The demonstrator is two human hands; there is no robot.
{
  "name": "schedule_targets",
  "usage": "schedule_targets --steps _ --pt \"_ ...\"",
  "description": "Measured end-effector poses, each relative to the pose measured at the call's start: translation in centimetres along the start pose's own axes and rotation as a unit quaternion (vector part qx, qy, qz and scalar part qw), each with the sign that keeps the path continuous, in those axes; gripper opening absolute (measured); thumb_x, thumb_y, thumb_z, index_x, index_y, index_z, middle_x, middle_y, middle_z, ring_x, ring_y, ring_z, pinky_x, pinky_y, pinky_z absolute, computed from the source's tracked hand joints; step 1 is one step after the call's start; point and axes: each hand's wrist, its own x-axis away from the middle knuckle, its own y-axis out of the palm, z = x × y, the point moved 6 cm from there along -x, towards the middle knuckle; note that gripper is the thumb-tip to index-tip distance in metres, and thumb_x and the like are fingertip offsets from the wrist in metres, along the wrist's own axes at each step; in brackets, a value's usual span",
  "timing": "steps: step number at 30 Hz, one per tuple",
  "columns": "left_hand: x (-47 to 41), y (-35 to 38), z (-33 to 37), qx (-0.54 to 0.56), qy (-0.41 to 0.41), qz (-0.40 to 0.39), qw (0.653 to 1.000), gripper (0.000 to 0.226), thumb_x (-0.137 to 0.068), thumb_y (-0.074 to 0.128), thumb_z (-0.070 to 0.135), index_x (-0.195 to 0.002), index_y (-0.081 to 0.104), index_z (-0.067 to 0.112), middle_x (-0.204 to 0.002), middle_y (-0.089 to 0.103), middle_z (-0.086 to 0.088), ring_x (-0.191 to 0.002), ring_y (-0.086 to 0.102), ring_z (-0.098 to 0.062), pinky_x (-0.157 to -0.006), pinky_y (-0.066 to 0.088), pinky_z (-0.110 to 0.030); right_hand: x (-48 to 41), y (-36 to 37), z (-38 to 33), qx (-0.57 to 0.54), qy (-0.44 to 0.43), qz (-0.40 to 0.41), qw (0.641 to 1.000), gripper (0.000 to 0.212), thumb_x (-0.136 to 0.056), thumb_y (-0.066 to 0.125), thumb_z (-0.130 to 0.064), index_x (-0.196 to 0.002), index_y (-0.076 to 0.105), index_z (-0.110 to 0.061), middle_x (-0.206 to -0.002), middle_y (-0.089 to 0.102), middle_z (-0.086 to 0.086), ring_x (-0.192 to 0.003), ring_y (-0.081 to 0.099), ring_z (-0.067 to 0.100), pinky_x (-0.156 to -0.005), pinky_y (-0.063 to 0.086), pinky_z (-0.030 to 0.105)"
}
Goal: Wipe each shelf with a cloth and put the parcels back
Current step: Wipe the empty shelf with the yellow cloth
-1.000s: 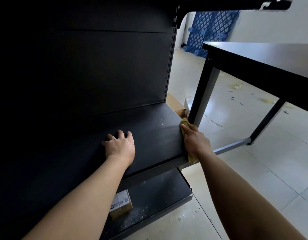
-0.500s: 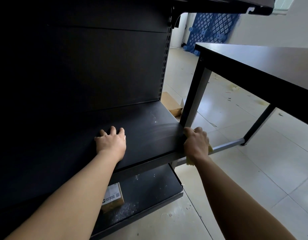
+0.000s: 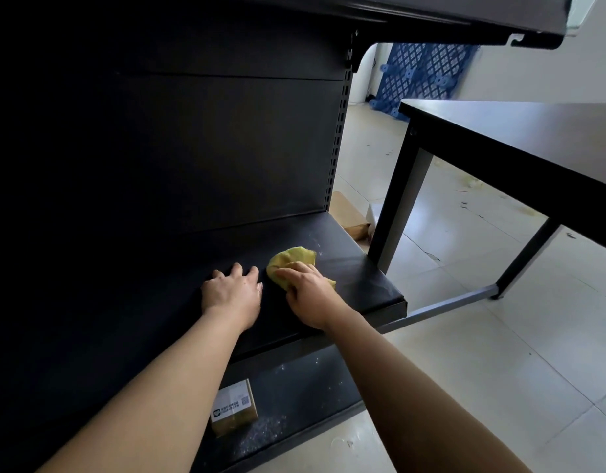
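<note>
Where the cloth [image 3: 294, 257] lies: in the head view, on the middle shelf [image 3: 357, 268] toward its right end, bunched under your right hand [image 3: 308, 295], with its yellow bulk showing past the fingertips.
Cloth handling: likely soft, light and limp. It will fold and ride up, so hold it by the gathered middle and press it flat rather than pinching a corner.
Right hand: knuckles up, fingers curled over the cloth and holding it to the shelf. The forearm reaches in from the lower right.
Left hand [image 3: 231, 295]: palm down on the bare shelf just beside the cloth, fingers spread and relaxed, holding nothing. It looks like a brace.
Middle shelf: dark and stiff, with pale dust streaks just beyond the cloth, so wiping here looks unfinished.
Parcel [image 3: 234, 409]: a small labelled carton on the bottom shelf [image 3: 305, 387], partly behind your left forearm. It is probably light and rigid, best taken by its two long sides.
Bottom shelf: speckled with pale crumbs beside the parcel.
</note>
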Motion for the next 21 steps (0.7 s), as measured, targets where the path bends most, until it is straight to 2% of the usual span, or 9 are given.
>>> schedule_targets --steps 5,11,14,16,19,21 --pt "-1.3 -0.2 0.0 0.001 0.022 0.014 1.0 0.049 -0.101 0.021 0.043 -0.148 0.026 0.028 -0.151 0.032 -0.003 -0.129 0.04 -0.031 -0.097 0.04 -0.041 -3.2 0.2 3.2 0.04 0.02 -0.002 0.999 0.048 -0.095 0.045 -0.01 -0.14 0.05 -0.024 -0.147 0.042 0.0 -0.14 0.028 0.023 -0.117 0.022 0.037" --pt "-3.7 -0.1 -0.2 0.024 0.041 0.002 0.999 0.052 -0.101 0.02 0.046 -0.15 0.02 0.03 -0.157 0.022 -0.002 -0.138 0.029 -0.036 -0.105 0.036 -0.044 -5.9 -1.7 10.1 0.1 0.12 0.045 0.987 0.052 -0.096 0.038 -0.013 -0.145 0.041 -0.029 -0.153 0.036 -0.002 -0.142 0.024 0.021 -0.116 0.019 0.031" --pt "-4.5 0.1 -0.5 0.022 0.048 0.002 0.999 0.051 -0.101 0.019 0.047 -0.15 0.019 0.033 -0.158 0.02 -0.001 -0.139 0.029 -0.036 -0.105 0.035 -0.043 -5.8 -3.2 14.0 0.068 0.203 0.096 0.972 0.048 -0.097 0.035 -0.019 -0.144 0.044 -0.029 -0.151 0.039 -0.001 -0.139 0.032 0.024 -0.113 0.028 0.035" --pt "-4.7 0.1 -0.6 0.014 0.056 0.008 0.998 0.051 -0.101 0.02 0.048 -0.15 0.02 0.034 -0.158 0.022 0.0 -0.136 0.033 -0.035 -0.103 0.036 -0.042 -5.7 -3.8 15.0 0.027 0.231 0.138 0.963 0.051 -0.093 0.039 -0.015 -0.143 0.044 -0.027 -0.147 0.044 0.003 -0.133 0.039 0.029 -0.108 0.036 0.041" --pt "-5.0 0.0 -0.8 0.01 0.064 0.012 0.998 0.051 -0.1 0.022 0.049 -0.149 0.021 0.035 -0.157 0.023 0.001 -0.134 0.036 -0.033 -0.101 0.037 -0.042 -5.8 -3.3 12.5 0.051 0.155 0.158 0.974 0.054 -0.088 0.045 -0.005 -0.139 0.049 -0.019 -0.138 0.052 0.01 -0.125 0.047 0.031 -0.105 0.039 0.036" --pt "-5.3 -0.1 -0.9 0.009 0.068 0.007 0.998 0.052 -0.099 0.023 0.051 -0.149 0.021 0.036 -0.157 0.023 0.002 -0.135 0.035 -0.033 -0.102 0.036 -0.042 -6.1 -2.3 9.7 0.057 0.085 0.115 0.988 0.057 -0.088 0.047 -0.004 -0.141 0.048 -0.024 -0.145 0.048 0.005 -0.13 0.045 0.027 -0.11 0.033 0.031"
